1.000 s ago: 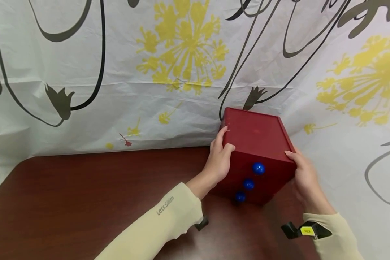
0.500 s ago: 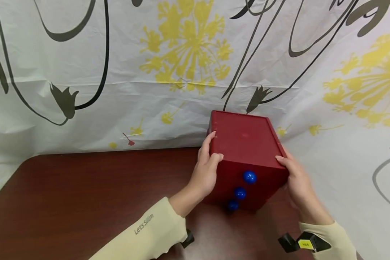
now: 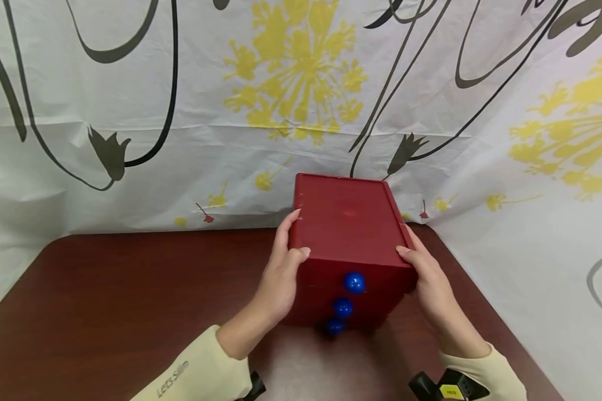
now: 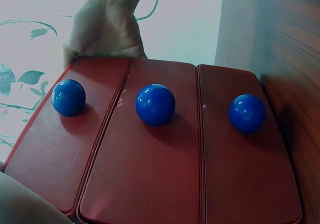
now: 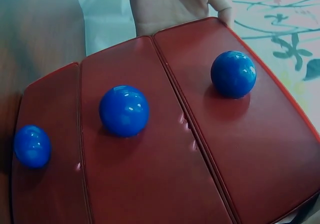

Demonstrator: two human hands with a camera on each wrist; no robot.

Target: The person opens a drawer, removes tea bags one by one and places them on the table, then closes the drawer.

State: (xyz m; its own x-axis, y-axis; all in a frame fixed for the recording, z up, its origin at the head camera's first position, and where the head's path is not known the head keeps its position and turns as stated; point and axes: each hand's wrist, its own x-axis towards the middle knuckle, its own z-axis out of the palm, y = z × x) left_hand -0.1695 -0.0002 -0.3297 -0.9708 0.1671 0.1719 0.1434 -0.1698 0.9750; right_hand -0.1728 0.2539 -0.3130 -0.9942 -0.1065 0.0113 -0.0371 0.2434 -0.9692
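Note:
A dark red three-drawer chest [image 3: 348, 223] with blue round knobs stands between my hands, its top and drawer fronts facing me. My left hand [image 3: 276, 284] grips its left side, thumb at the top front corner and fingers along the side. On the opposite side my right hand [image 3: 433, 287] grips it the same way, with its thumb on the top edge. The left wrist view shows the drawer fronts close up, each with one blue knob [image 4: 155, 105], and the right hand beyond. All three drawers are shut. Most of the fingers are hidden behind the chest's sides.
The chest is over a dark brown wooden table [image 3: 130, 295], near its back right corner. A white sheet [image 3: 190, 184] with yellow flowers and grey stems hangs behind and along the right side. Small black cameras [image 3: 451, 387] sit on the wrists.
Both hands have moved the chest to the left and slightly toward me, away from the right-hand sheet. The table's back right corner now shows. The grip stays the same.

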